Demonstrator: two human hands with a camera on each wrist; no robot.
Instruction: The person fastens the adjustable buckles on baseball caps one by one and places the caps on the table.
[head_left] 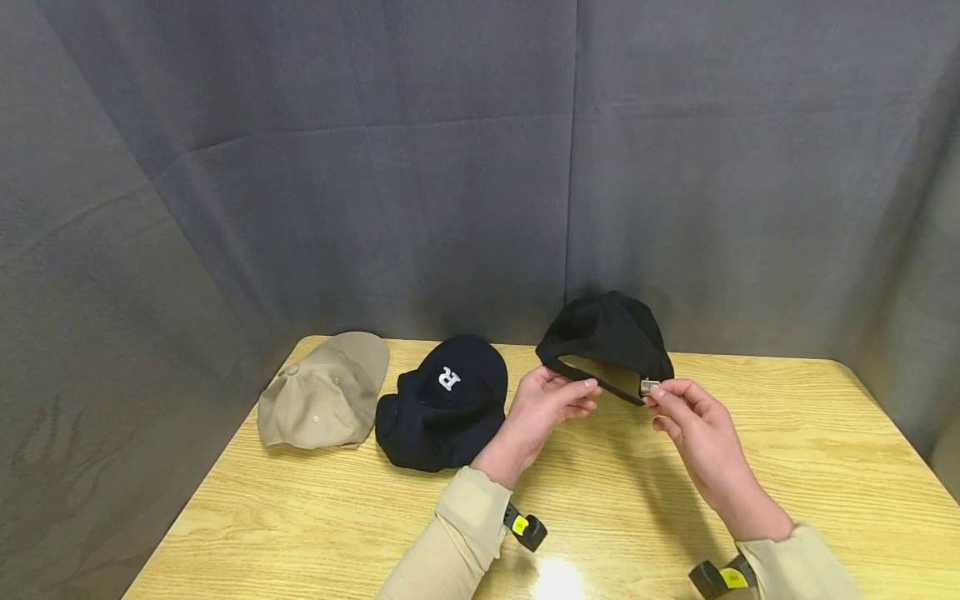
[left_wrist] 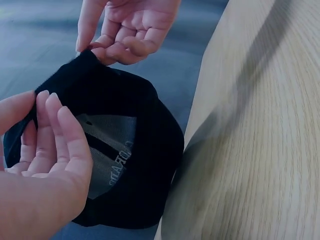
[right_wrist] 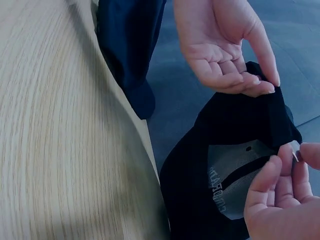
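A black baseball cap [head_left: 603,329] is held up above the far part of the table, its back opening facing me. My left hand [head_left: 543,408] pinches the rear band on the left side of the opening. With thumb and fingers, my right hand [head_left: 701,433] pinches the small metal buckle [head_left: 648,387] at the right end of the strap. Inside the cap, the left wrist view shows a grey mesh lining [left_wrist: 107,150] with reversed stitched lettering. The right wrist view has both hands at the band, the right hand [right_wrist: 282,200] nearest the camera.
Left of the hands, a navy cap [head_left: 442,417] with a white letter R lies on the wooden table [head_left: 315,533]. Beside it, farther left, lies a beige cap [head_left: 322,396]. A grey curtain [head_left: 420,183] hangs behind the table.
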